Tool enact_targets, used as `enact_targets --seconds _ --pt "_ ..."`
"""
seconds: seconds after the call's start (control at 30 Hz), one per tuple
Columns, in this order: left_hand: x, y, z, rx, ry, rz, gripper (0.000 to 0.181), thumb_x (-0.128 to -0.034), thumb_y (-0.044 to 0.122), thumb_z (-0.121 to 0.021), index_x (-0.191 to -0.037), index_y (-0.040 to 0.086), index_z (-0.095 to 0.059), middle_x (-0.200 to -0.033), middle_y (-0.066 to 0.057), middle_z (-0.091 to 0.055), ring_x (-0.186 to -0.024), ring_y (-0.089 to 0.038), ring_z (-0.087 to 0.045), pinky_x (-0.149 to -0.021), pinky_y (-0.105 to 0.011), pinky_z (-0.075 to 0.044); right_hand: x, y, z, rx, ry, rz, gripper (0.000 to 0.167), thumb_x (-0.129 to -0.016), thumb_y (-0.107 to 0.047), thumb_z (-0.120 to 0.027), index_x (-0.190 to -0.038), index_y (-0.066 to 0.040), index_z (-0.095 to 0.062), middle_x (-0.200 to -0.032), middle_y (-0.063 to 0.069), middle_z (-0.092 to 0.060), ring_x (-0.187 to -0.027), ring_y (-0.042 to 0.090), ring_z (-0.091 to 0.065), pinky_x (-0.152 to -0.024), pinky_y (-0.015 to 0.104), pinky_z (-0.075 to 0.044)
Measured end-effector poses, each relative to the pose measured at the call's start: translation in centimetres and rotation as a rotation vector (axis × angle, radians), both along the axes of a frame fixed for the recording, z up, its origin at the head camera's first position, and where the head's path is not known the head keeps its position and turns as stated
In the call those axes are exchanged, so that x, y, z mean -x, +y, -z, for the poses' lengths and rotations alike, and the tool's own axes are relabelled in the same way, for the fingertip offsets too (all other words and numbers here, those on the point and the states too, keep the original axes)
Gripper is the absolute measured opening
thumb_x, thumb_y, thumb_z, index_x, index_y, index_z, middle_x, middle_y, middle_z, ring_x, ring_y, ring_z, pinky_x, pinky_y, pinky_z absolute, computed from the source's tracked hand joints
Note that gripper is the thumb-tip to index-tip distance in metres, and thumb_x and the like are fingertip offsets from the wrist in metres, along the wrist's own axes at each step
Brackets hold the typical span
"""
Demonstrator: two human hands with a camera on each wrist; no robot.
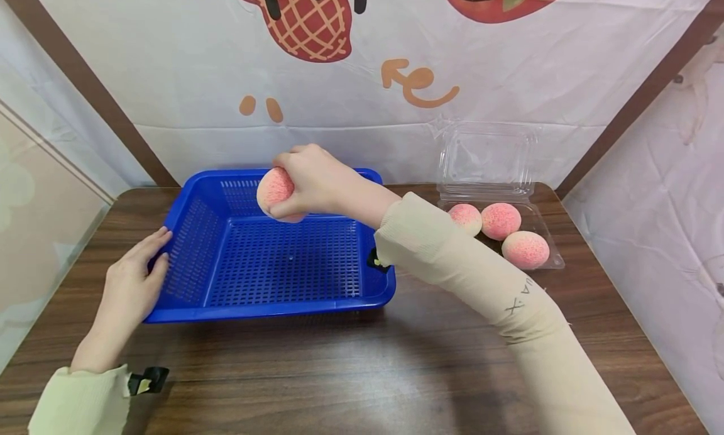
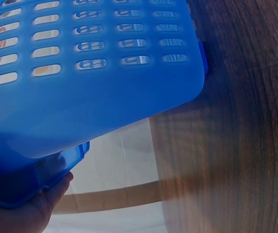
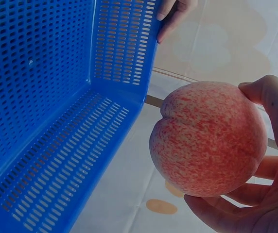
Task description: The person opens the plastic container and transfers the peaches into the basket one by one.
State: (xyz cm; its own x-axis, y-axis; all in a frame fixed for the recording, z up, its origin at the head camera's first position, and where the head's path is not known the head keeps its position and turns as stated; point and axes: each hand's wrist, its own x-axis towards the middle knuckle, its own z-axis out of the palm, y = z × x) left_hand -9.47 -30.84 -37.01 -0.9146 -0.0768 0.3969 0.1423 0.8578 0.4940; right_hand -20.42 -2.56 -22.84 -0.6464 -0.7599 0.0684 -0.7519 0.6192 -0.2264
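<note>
My right hand (image 1: 310,178) grips a pink-and-cream peach (image 1: 275,193) above the blue plastic basket (image 1: 271,310). In the right wrist view the thumb (image 3: 270,97) presses one side of the peach (image 3: 209,141), while several fingers curl against its other side. At the basket's left side, my left hand (image 1: 132,278) holds the rim. The left wrist view shows the basket's perforated wall (image 2: 95,102) up close and part of that hand (image 2: 27,213) at the lower left. No peach shows inside the basket.
Three more peaches (image 1: 501,221) sit in a clear plastic clamshell box (image 1: 551,249) at the table's right, its lid (image 1: 488,158) raised against the printed curtain (image 1: 362,95). The wooden table (image 1: 317,372) has side edges at left and right.
</note>
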Motion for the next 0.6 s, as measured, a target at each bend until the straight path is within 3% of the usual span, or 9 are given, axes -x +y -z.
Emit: enact_targets --seconds 0.6 --pt "0.0 0.1 0.0 -0.002 0.016 -0.003 0.036 -0.0898 0.001 -0.045 -0.124 -0.009 -0.050 -0.130 -0.025 -0.046 -0.119 -0.046 -0.041 -0.100 -0.055 -0.028 0.6 -2.6 1.1 0.003 -0.046 0.001 0.056 -0.075 -0.044 -0.063 -0.121 -0.012 -0.054 -0.105 -0.004 -0.057 -0.094 0.008 -0.050 -0.070 0.014 -0.043"
